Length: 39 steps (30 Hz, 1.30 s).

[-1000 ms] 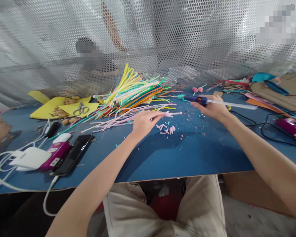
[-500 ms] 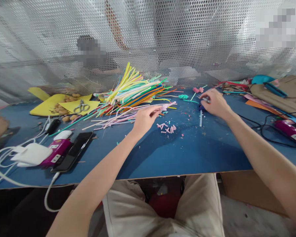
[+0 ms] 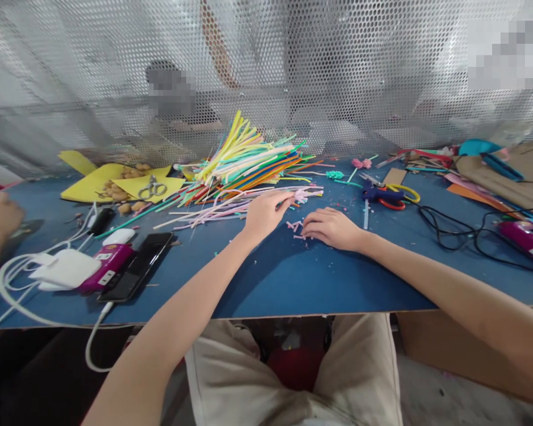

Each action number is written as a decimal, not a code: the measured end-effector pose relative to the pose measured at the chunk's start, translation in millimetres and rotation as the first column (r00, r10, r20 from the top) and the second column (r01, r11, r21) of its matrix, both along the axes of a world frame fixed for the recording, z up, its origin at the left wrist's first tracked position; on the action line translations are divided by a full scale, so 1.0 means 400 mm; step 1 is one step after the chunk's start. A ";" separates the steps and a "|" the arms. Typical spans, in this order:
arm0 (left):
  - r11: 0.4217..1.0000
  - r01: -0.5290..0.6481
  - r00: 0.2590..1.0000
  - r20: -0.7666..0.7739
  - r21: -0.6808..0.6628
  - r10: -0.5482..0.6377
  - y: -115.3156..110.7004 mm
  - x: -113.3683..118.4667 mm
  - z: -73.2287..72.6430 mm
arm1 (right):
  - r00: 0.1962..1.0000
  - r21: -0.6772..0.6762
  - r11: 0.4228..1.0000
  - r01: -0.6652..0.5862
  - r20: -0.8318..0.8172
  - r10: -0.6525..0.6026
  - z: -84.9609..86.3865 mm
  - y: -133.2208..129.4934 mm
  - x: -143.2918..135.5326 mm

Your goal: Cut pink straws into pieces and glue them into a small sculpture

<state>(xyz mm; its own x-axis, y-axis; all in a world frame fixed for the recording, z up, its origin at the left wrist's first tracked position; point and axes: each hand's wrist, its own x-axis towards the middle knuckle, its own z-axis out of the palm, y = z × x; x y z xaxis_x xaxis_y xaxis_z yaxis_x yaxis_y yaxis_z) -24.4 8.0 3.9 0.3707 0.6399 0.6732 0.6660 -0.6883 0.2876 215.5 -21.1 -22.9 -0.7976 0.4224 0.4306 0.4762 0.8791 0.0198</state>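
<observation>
My left hand pinches a small pale pink piece between thumb and fingertips, over the blue table. My right hand rests low on the table with its fingers curled down at the short pink cut pieces; whether it grips one is hidden. Long pale pink and lilac stems lie beside my left hand. To the right of my hands is a dark blue glue gun with a clear stick under it, next to scissors with yellow and red handles.
Colourful stems are heaped at the back. Pink flowers lie behind the glue gun. Yellow sheets with small scissors, a phone and white cables are at left. Another person's hand is at the far left; black cables lie right.
My right hand has left the glue gun and moved left and nearer, down to the pink cut pieces. The gun and scissors are now uncovered. My left hand still holds the pink piece.
</observation>
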 end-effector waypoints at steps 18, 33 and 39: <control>0.992 -0.115 0.988 -0.106 -0.059 0.109 -0.041 0.011 0.030 | 0.826 -0.056 0.990 0.131 -0.545 -0.140 0.069 -0.003 0.085; 0.994 -0.010 0.997 -0.081 0.108 0.019 -0.034 0.010 0.008 | 0.776 0.204 0.954 0.219 -0.629 -0.043 0.100 -0.021 0.087; 0.954 0.001 0.980 -0.192 0.300 0.059 -0.041 -0.001 0.021 | 0.836 0.294 0.916 0.273 -0.543 -0.075 0.111 -0.020 0.092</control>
